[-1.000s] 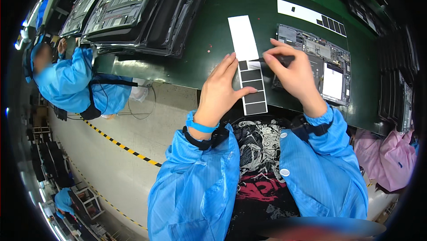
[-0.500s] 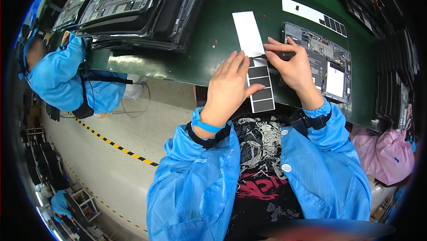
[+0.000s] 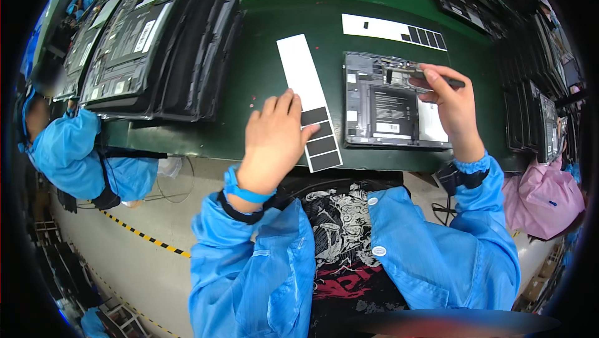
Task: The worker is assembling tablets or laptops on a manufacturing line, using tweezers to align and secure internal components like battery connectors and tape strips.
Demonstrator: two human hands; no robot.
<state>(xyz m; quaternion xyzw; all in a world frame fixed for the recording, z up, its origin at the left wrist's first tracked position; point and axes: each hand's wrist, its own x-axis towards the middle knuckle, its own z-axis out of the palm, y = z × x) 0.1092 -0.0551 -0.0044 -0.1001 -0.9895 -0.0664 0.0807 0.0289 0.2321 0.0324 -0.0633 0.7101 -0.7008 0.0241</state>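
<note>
My left hand (image 3: 272, 137) lies flat with its fingers stretched, holding down the edge of a white backing strip (image 3: 301, 68). Several black rectangular stickers (image 3: 323, 145) fill the strip's near end. Over an opened laptop base (image 3: 360, 110), my right hand (image 3: 458, 110) pinches dark tweezers (image 3: 460, 82), their tips pointing left. A small black piece (image 3: 389, 77) shows by the tips, above the laptop's circuit board; whether it touches the board, I cannot tell. The laptop's black battery (image 3: 392, 112) faces up.
Another white strip with black stickers (image 3: 387, 27) lies behind the laptop. Tall stacks of laptop parts stand at left (image 3: 134, 57) and right (image 3: 533, 113) on the green table (image 3: 249, 38). A person in blue (image 3: 68, 141) is at left; pink clothing (image 3: 543, 204) shows at right.
My right hand has moved from the strip's stickers to over the laptop's circuit board, carrying the tweezers. My left hand stays on the strip. The whole view has shifted.
</note>
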